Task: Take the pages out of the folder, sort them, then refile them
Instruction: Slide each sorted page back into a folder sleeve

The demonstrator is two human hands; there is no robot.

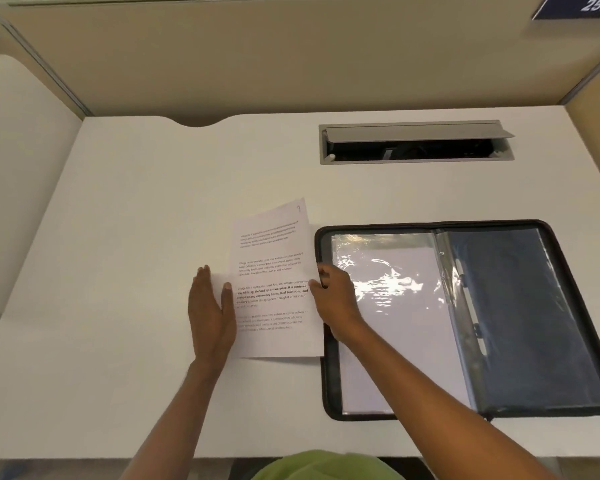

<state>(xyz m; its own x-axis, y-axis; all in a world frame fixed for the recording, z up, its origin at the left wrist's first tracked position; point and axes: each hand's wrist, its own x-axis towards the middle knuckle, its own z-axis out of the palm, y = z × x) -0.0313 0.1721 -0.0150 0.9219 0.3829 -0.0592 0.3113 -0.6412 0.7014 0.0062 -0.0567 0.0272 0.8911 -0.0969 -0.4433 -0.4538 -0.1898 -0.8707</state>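
Head view, text-printed white page [274, 258], left hand [210, 306] flat-fingered on it, right hand [338, 299] pinching its edge

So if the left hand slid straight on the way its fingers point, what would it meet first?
Probably nothing near: the left hand points along the page's left edge, over bare desk, toward the back partition.

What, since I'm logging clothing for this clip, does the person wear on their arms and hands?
Nothing visible: the left hand and right hand are ungloved, without ring, watch or bracelet, and both forearms are bare, no sleeve in view. A light green garment shows at the bottom edge.
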